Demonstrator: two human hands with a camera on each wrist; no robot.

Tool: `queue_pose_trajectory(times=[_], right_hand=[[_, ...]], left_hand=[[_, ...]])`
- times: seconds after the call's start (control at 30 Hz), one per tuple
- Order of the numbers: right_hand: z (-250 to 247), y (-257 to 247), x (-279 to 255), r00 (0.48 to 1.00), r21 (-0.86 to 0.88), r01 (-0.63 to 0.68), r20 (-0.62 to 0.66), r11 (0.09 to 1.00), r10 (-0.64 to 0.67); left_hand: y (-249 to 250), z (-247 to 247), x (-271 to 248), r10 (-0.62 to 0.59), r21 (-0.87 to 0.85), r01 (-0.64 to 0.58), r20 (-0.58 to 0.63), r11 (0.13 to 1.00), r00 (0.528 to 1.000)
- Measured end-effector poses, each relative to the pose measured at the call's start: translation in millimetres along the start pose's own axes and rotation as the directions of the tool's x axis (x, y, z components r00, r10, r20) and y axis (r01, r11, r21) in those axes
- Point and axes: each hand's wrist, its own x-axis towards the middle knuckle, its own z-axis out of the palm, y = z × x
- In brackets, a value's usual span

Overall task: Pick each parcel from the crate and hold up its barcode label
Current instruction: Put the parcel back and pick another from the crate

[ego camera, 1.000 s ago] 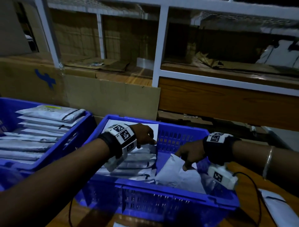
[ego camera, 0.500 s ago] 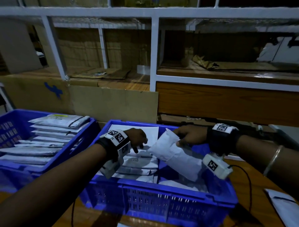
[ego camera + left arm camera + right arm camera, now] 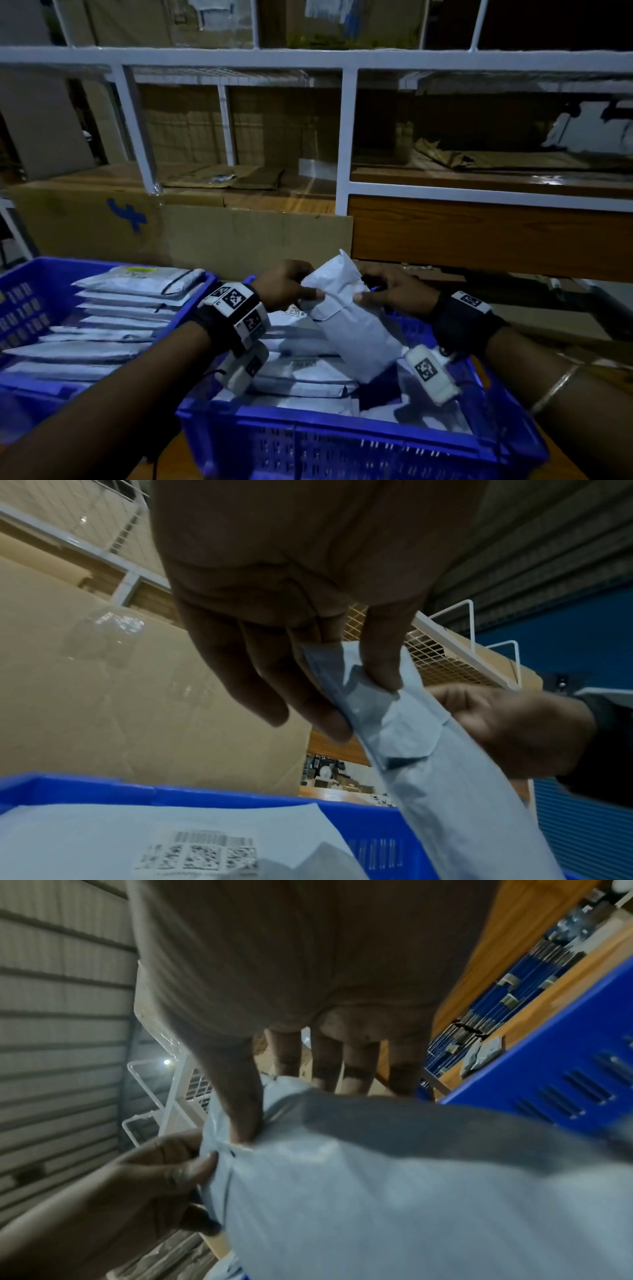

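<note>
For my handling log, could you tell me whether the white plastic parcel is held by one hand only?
No, the left hand and the right hand both pinch the white plastic parcel.

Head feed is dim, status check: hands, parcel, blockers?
Left hand and right hand both pinch the white parcel, raised over the blue crate. No barcode label visible on it. Nothing blocking.

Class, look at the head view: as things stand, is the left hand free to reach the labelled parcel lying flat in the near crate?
Probably not yet. The left hand pinches the lifted parcel together with the right hand; the labelled parcel lies uncovered just below.
</note>
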Motion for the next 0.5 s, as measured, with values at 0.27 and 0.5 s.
queue_pose_trajectory(times=[0.27,0.5], right_hand=[[32.4,-12.8,16.9,0.983,-0.19,0.101,-0.134,0.977,-0.127],[54.4,-43.3,30.3,0.949,-0.437,0.224,-0.105,0.871,-0.297]], left_hand=[[-38.3,-39.4,-11.8,0.064,0.02,-0.063,-0.044,0.998,0.997],[-61.0,-64.4,-20.3,-0.237,-0.166,0.234,0.003,0.958,0.972]])
